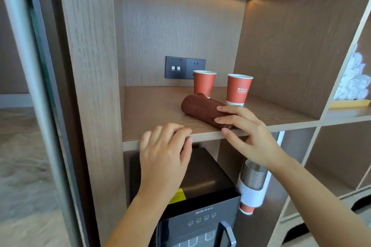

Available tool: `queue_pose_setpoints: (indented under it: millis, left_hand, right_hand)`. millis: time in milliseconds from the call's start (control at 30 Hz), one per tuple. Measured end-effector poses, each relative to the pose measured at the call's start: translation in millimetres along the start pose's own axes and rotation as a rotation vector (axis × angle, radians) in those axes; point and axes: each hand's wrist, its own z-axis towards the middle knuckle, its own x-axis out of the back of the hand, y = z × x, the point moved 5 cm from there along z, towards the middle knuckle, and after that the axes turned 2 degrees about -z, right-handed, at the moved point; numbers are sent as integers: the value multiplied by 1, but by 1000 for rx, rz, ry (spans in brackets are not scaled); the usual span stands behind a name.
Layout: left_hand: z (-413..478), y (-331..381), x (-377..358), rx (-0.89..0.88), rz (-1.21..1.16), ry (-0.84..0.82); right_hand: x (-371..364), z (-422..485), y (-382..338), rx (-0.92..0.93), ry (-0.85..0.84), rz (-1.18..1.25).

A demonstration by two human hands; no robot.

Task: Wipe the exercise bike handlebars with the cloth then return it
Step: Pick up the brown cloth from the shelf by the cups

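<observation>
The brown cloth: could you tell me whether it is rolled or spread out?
Rolled: the brown cloth lies on the shelf as a tight cylinder, right hand touching it.

The right orange paper cup carries a white printed logo on its side. It reads "Hilton" in bigger letters, with a smaller line under it that looks like "Garden Inn"; an even smaller line below cannot be read.

The black appliance under the shelf has the brand "AUX" in grey letters on the top edge of its front, followed by a few small characters too blurred to read. A yellow sticker on its top has print that is not legible.
</observation>
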Motion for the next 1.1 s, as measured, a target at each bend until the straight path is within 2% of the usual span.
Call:
queue_pose_setpoints:
  millis: [200, 333, 433, 667, 833, 900, 1000, 1100]
  left_hand:
    - [1, -1, -2, 13, -1, 4]
    - [2, 0, -1, 30, 2, -14]
    - [3, 1, -1, 35, -8, -19]
    - [3, 0, -2, 51, -11, -14]
    - [3, 2, 1, 79, -5, -34]
    - [2, 2, 1, 93, -4, -37]
    - [3, 3, 1, 111, -2, -36]
    - [4, 4, 0, 129, -5, -47]
  right_hand:
    - [11, 36, -1, 24, -142, -17]
    - [-18, 71, 6, -99, -481, -131]
    - [-39, 77, 15, -194, -689, -56]
    - [-40, 75, 17, -122, -689, 67]
    - [-29, 71, 14, -98, -780, 214]
    - [-31, 74, 15, -104, -787, 203]
    - [-39, 72, 14, -48, -740, 123]
    - [-39, 70, 13, -14, -695, 190]
